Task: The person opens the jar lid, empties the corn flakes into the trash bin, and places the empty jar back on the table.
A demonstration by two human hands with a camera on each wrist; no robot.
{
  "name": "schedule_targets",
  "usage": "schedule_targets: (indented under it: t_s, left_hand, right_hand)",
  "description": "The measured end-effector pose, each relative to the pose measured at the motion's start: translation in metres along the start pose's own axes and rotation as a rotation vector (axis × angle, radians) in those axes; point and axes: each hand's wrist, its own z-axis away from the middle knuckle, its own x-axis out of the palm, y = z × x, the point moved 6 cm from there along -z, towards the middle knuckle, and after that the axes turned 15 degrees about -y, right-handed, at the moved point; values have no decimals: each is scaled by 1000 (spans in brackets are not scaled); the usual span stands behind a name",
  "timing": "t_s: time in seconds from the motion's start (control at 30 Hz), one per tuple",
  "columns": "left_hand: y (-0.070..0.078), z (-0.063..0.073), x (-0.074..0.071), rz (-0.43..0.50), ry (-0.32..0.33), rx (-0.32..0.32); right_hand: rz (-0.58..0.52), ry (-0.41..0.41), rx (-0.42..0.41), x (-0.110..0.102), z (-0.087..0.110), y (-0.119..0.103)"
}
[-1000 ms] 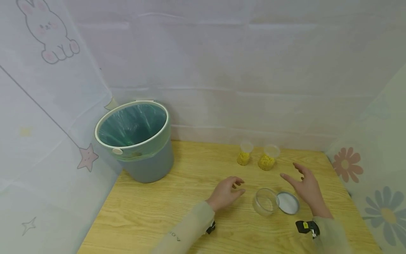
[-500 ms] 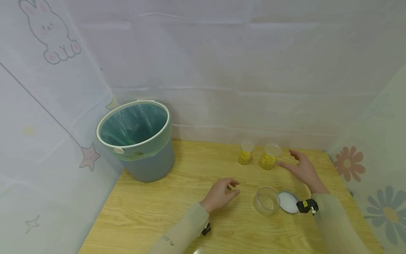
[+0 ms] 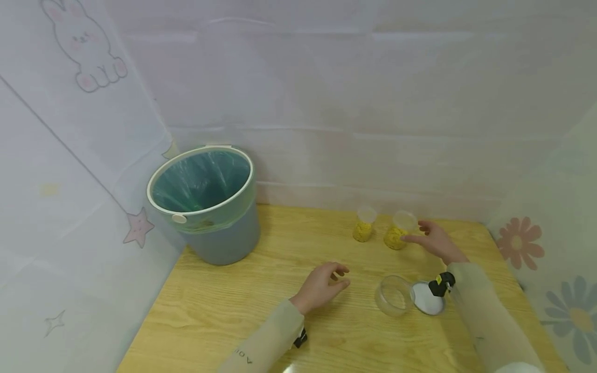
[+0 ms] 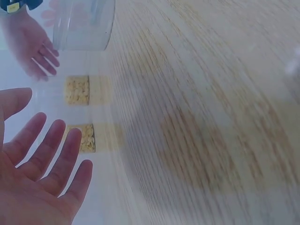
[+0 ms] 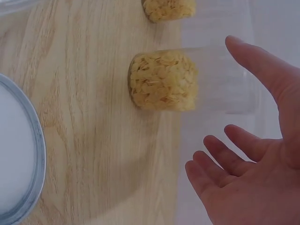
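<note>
My right hand [image 3: 436,242] reaches to the right side of a clear jar [image 3: 395,238] part-filled with yellow flakes. In the right wrist view its thumb and fingers [image 5: 225,159] are spread at the jar's upper part, not closed round it; whether the thumb touches is hard to tell. A narrower clear jar [image 3: 363,232], also part-filled with yellow flakes, stands to the left. Nearer the front sits a wide clear jar [image 3: 393,296] without contents, beside a round grey-rimmed lid [image 3: 428,299] with a white inside. My left hand [image 3: 320,284] hovers left of that jar, fingers relaxed, holding nothing.
A blue-grey bin [image 3: 224,235] with a green liner and pale rim stands at the table's left back. The wooden table [image 3: 224,311] meets a pale cloth wall [image 3: 326,103] behind; printed cloth lines both sides.
My right hand has moved from above the lid forward and left, up to the right flake jar. The left hand has drifted slightly left. The jars and lid stay in place.
</note>
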Motion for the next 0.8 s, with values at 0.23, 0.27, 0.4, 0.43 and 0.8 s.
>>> schedule_targets:
  t_s: [0.23, 0.27, 0.4, 0.43, 0.8]
  left_hand:
    - [1, 3, -3, -3, 5, -14]
    - [1, 3, -3, 0, 4, -15]
    - [2, 3, -4, 14, 1, -20]
    - [2, 3, -4, 19, -1, -20]
    - [2, 4, -5, 24, 4, -16]
  right_hand:
    - [21, -44, 27, -1, -10, 4]
    - [24, -41, 28, -1, -11, 3]
    - [18, -33, 34, -2, -15, 5]
    - [14, -31, 36, -2, -15, 6]
    - [-3, 36, -31, 0, -23, 4]
